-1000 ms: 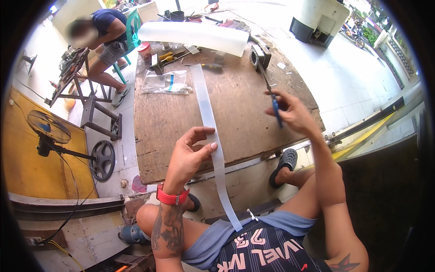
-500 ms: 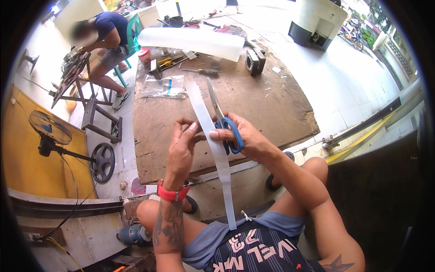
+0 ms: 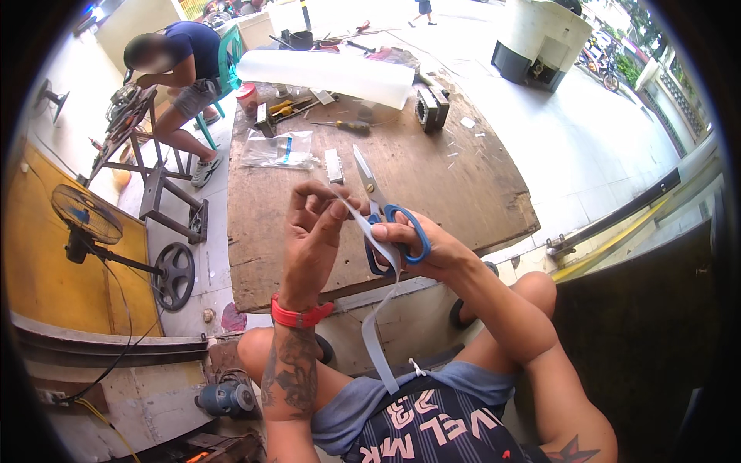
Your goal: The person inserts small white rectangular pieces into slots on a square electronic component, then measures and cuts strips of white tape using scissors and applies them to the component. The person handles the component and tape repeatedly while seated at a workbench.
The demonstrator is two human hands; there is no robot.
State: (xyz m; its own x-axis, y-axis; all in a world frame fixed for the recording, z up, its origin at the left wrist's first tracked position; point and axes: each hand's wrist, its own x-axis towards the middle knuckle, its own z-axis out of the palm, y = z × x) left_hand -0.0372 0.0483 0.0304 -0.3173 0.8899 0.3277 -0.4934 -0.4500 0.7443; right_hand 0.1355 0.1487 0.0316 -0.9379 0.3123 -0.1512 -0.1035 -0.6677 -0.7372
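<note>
A long, narrow, translucent white strip (image 3: pixel 372 339) runs from my fingers down to my lap, twisted partway. My left hand (image 3: pixel 310 243), with a red band at the wrist, pinches its upper part between thumb and fingers. In my right hand (image 3: pixel 436 248) are blue-handled scissors (image 3: pixel 364 171), their blades pointing away over the table and nearly together. My right thumb lies against the strip beside the handles. Just beyond my left fingers shows a short white piece (image 3: pixel 333 166); whether it joins the strip I cannot tell.
On the wooden table (image 3: pixel 463 201) lie a white roll (image 3: pixel 324 76), a clear plastic bag (image 3: pixel 279 148), a screwdriver (image 3: pixel 351 125) and a dark metal block (image 3: pixel 432 108). Left stands a fan (image 3: pixel 85 216); beyond it a person (image 3: pixel 185 69) sits bent over a stand. A blue power tool (image 3: pixel 224 399) lies below.
The strip, held fairly straight before, now bends and twists between my hands. My left fingers have closed into a pinch higher on it. The scissors have shifted slightly right and nearer me.
</note>
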